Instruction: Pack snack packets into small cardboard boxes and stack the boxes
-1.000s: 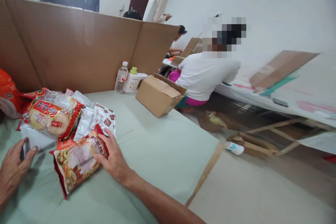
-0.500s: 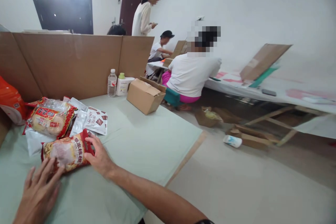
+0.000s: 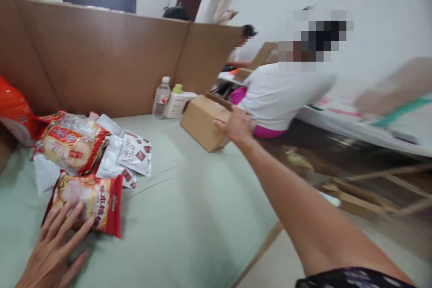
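Note:
My left hand (image 3: 56, 240) lies with spread fingers on the lower left part of a red and cream snack bag (image 3: 108, 198). At the table's right edge stands a small brown cardboard box (image 3: 199, 117). My right hand (image 3: 239, 123) grips its right end, thumb on the near side and the other fingers over the edge, partly blurred. Behind the snack bag is a clear-and-red packet of round biscuits (image 3: 72, 141). Beside that lie white pouches with brown squares, the top one a Super Meal pouch (image 3: 137, 153).
A water bottle (image 3: 161, 99) and a white bottle with a green cap (image 3: 177, 103) stand left of the box. A tall cardboard screen (image 3: 118, 58) lines the table's back. An orange bag (image 3: 15, 110) is at far left. A person in white (image 3: 276, 92) sits beyond the table.
My right hand has left the snack bag and moved right to the cardboard box. The bag has turned slightly under my left hand, which stays on it. The view has shifted.

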`<state>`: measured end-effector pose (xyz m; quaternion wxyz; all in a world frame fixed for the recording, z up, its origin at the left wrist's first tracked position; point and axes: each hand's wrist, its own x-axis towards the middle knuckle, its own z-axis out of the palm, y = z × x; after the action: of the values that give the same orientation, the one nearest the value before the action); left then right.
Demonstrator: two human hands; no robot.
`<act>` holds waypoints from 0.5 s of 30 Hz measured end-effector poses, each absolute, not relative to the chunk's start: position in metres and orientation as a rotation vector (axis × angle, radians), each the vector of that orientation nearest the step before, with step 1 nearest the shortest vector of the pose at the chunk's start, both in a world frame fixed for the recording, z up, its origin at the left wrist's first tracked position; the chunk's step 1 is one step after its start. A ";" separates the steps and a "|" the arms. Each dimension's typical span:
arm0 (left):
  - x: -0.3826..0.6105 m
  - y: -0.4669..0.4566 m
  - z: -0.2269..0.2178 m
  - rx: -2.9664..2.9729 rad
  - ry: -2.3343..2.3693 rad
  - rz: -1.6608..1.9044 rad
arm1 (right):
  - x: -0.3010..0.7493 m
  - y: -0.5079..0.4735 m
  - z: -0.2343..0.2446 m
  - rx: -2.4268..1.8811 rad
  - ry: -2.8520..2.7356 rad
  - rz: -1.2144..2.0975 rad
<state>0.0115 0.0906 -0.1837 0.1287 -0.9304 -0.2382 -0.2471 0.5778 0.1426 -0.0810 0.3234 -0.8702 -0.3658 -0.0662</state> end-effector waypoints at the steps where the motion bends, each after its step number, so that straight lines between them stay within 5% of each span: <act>1: 0.013 0.091 -0.182 -2.719 -0.713 -0.685 | 0.582 0.148 -0.081 -2.338 -0.932 -0.137; 15: 0.003 0.086 -0.186 -2.664 -0.826 -0.818 | 0.526 0.048 -0.083 -2.251 -1.195 -0.079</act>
<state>0.0035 0.0859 -0.1865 0.1174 -0.9102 -0.2823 -0.2795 0.5256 0.0476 -0.0829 0.2918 -0.8444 -0.4483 -0.0297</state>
